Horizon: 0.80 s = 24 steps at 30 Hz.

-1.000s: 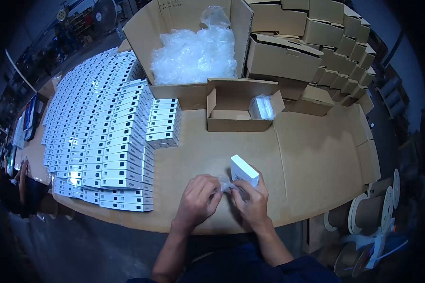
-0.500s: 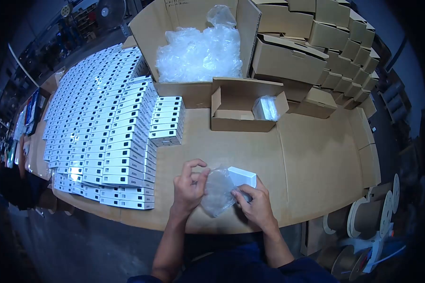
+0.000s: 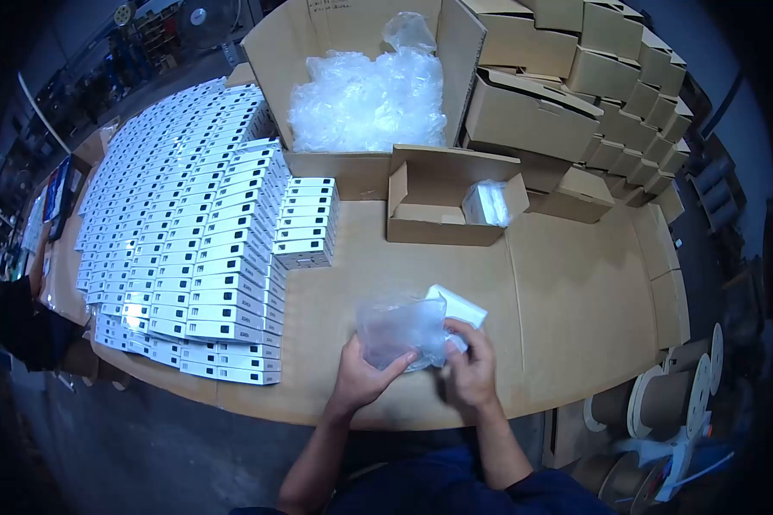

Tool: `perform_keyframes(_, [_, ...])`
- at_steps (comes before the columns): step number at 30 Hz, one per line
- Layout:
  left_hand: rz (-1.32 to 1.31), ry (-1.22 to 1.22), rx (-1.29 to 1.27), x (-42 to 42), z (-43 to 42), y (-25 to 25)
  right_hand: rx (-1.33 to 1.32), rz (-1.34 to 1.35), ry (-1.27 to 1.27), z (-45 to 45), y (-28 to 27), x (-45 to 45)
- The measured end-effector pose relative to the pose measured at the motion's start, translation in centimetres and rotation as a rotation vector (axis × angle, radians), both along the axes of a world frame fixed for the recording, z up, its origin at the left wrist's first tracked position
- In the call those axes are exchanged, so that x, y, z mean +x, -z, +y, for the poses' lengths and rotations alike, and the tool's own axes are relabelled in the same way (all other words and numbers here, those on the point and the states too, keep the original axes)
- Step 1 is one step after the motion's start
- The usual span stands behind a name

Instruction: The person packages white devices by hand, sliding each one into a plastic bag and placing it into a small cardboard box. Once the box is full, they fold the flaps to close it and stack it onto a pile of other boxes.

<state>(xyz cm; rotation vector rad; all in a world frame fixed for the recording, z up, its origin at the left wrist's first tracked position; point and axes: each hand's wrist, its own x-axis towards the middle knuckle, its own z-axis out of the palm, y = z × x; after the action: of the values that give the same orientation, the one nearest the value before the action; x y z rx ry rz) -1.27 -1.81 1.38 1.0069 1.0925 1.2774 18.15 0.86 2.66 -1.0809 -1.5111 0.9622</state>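
Observation:
In front of me, my left hand (image 3: 362,375) grips a clear plastic bag (image 3: 395,330), its thumb lying across the front and its fingers behind. My right hand (image 3: 472,365) pinches a white box (image 3: 458,306) at the right end of the bag. The box is tilted, and its lower part is hidden by the bag and my fingers. Whether any of it sits inside the bag I cannot tell. Beyond my hands stands an open cardboard box (image 3: 442,233) with plastic-wrapped white boxes (image 3: 487,204) at its right end.
Rows of stacked white boxes (image 3: 180,232) cover the table's left side, beside a shorter stack (image 3: 307,223). At the back, a large carton (image 3: 270,77) holds clear bags (image 3: 369,99). Brown cardboard boxes (image 3: 532,116) are piled back right. Spools (image 3: 670,395) stand lower right. Another person's arm (image 3: 39,270) shows far left.
My left hand has gone from pinching the bag's upper edge to gripping it from below. The bag is spread wider, and the white box has tilted and moved slightly right.

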Motion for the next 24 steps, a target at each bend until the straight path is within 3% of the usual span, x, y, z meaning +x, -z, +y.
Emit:
perform_keyframes(3, [0.134,-0.009,0.096,-0.7,-0.1,0.4,-0.04,0.157,0.194,1.8,-1.7,1.8])
perform_keyframes(6, [0.214,0.018,0.144,-1.0,-0.2,0.6,0.144,0.404,0.26,3.8,-3.7,1.8])
perform_keyframes(9, [0.216,0.038,0.142,-0.9,0.0,0.7,0.28,0.257,0.001,4.9,-4.2,3.3])
perform_keyframes(13, [0.339,0.064,0.147,-0.7,0.2,1.2,0.313,0.159,-0.15,5.6,-6.4,2.0])
perform_keyframes(18, [0.419,0.075,0.155,-0.6,0.3,0.0,0.251,0.039,-0.412,6.2,-7.2,1.6])
perform_keyframes(24, [0.363,0.046,0.157,-0.8,0.5,0.8,0.035,0.139,-0.479,5.6,-5.8,0.3])
